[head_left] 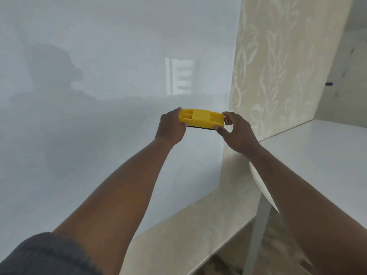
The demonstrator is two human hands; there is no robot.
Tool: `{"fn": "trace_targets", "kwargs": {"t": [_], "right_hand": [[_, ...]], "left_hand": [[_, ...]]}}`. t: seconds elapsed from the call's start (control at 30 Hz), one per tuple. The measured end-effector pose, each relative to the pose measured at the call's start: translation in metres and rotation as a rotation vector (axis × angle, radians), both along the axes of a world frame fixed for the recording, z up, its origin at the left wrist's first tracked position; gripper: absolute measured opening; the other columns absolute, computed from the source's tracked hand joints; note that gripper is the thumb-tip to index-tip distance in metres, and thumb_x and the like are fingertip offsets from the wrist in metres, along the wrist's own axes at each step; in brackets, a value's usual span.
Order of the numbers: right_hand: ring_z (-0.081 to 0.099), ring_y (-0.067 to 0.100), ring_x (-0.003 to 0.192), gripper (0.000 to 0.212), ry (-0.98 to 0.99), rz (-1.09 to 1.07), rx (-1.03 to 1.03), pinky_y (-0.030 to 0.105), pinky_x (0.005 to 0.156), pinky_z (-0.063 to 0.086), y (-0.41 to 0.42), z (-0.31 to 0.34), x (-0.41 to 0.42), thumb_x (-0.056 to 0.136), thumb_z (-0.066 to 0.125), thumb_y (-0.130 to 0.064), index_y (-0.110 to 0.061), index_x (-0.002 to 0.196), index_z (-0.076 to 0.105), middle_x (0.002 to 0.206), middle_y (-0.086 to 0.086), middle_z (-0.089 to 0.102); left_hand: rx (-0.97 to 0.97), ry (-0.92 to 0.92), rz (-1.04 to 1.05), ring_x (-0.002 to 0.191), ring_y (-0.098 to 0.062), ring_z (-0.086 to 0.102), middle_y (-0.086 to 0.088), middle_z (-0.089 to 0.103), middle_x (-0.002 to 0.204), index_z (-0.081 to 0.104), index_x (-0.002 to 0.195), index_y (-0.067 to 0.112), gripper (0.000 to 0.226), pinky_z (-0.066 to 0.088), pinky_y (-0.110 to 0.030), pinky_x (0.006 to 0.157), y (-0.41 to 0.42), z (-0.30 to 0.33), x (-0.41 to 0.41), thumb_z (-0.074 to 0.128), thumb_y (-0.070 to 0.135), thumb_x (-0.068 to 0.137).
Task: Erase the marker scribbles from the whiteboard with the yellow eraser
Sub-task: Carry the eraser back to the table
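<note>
The yellow eraser [201, 118], with a dark felt strip along its underside, is held level in front of the whiteboard [99, 96]. My left hand [171, 128] grips its left end and my right hand [237, 133] pinches its right end between thumb and fingers. The glossy white board fills the left and middle of the view. I see no marker scribbles on its surface, only a dim reflection of a person and a bright window reflection.
A wall with pale patterned wallpaper [278, 66] borders the board on the right. A white table [317, 155] with a grey leg [258, 231] stands at the lower right. A small dark object [329, 83] sits far right.
</note>
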State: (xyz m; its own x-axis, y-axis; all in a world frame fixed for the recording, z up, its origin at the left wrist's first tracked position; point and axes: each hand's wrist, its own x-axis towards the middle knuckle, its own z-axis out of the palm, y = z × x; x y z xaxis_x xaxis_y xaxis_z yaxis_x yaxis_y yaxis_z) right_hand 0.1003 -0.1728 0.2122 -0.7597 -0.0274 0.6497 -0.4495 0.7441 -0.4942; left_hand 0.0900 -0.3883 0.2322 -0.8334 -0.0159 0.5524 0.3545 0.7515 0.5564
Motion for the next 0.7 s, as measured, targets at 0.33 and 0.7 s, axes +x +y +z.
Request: {"fn": "trace_targets", "kwargs": {"t": [0.33,0.7], "right_hand": [[0.058,0.018,0.102,0.046,-0.151,-0.373,-0.006,0.052,0.097,0.045,0.22,-0.096,0.012,0.085,0.071,-0.04,-0.014,0.12,0.055,0.115,0.002,0.062],[0.057,0.018,0.11,0.051,-0.442,-0.668,-0.091,0.04,0.095,0.035,0.334,-0.247,0.067,0.086,0.067,-0.047,-0.02,0.125,0.051,0.119,-0.001,0.061]], "left_hand": [[-0.049,-0.123,-0.307,0.13,-0.033,0.052,-0.017,0.058,0.137,0.05,0.144,0.01,0.058,0.044,-0.041,0.11,0.24,-0.082,-0.066,0.069,0.013,0.088],[-0.121,-0.433,-0.57,0.133,-0.036,0.051,-0.02,0.059,0.139,0.048,0.144,0.004,0.055,0.042,-0.04,0.111,0.391,-0.225,-0.054,0.054,-0.004,0.09]]}}
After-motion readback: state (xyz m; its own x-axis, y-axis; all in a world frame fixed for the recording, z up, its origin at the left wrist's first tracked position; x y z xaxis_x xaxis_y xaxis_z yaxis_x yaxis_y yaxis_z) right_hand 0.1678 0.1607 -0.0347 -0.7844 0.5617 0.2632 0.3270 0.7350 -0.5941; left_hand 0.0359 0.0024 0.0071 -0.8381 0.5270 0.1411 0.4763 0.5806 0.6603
